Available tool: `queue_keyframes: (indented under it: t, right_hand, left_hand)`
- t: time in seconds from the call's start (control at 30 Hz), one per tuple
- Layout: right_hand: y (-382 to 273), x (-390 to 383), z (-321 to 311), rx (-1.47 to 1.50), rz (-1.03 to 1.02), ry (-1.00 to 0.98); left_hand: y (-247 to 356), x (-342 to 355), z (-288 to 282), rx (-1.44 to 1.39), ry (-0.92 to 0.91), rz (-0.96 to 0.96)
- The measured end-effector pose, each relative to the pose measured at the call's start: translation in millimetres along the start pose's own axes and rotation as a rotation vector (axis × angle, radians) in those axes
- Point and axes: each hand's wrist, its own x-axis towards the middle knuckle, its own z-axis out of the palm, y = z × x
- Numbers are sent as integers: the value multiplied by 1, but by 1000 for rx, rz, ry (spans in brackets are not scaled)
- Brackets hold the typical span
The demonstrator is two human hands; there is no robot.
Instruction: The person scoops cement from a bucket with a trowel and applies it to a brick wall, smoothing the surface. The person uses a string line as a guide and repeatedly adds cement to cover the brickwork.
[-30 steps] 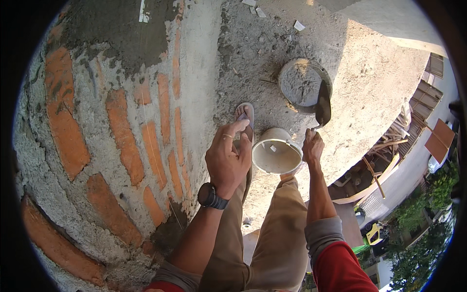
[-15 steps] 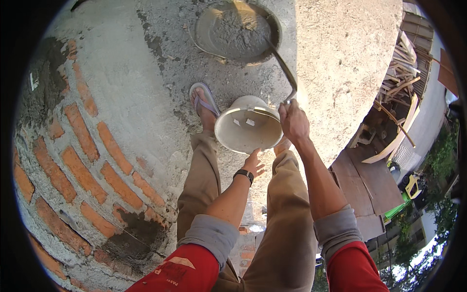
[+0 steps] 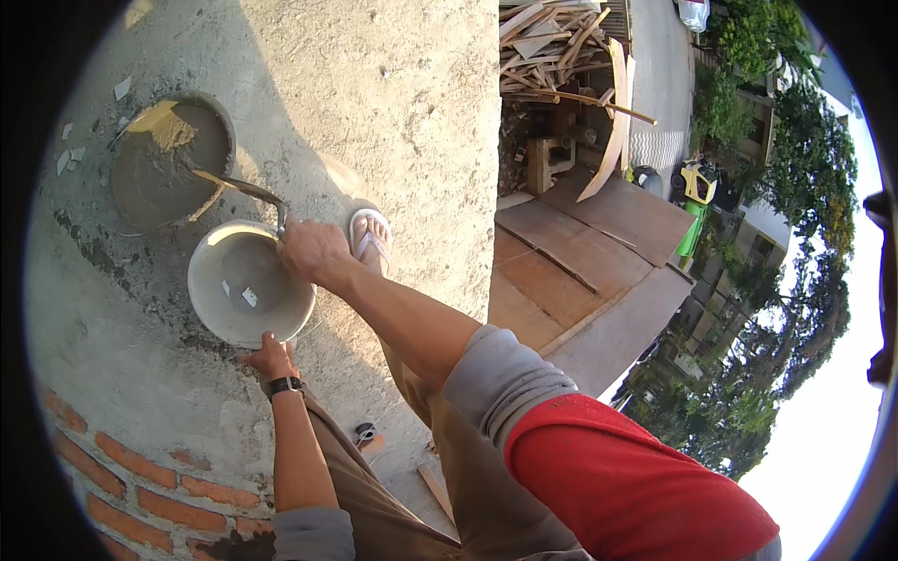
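A pale bucket (image 3: 203,297) is tipped with its mouth toward me, showing white chips on its inner wall. My left hand (image 3: 268,359) grips its near rim, thumb over the edge; the other fingers are partly hidden. At the bucket's right rim, my right hand (image 3: 315,251) is closed round the handle of a trowel (image 3: 245,189). The trowel's blade points left, over the edge of a round basin (image 3: 230,131). Wet grey mortar (image 3: 154,182) fills that basin, with a sunlit patch on top.
My sandalled foot (image 3: 370,234) stands right of the bucket. The concrete slab (image 3: 421,112) ends in a straight edge, beyond which lie brown boards (image 3: 580,257) and piled scrap wood (image 3: 552,42). Brickwork (image 3: 168,510) is at lower left.
My view has swung right, so the basin and bucket appear farther left. My left hand now has its thumb over the bucket's rim. The trowel stays in my right hand.
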Motion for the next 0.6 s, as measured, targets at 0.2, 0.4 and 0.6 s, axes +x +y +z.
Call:
queue_keyframes:
  t: [0.2, 0.4, 0.6]
  right_hand:
    - [-2, -91, -14, -76, -35, 47]
    - [-33, -177, -9, -264, -16, -71]
    - [-113, -144, 27, -352, -103, -127]
  left_hand:
    - [90, 54, -68, 300, -464, 18]
    - [148, -15, -127, 297, -490, 202]
    - [182, -83, -163, 650, -203, 687]
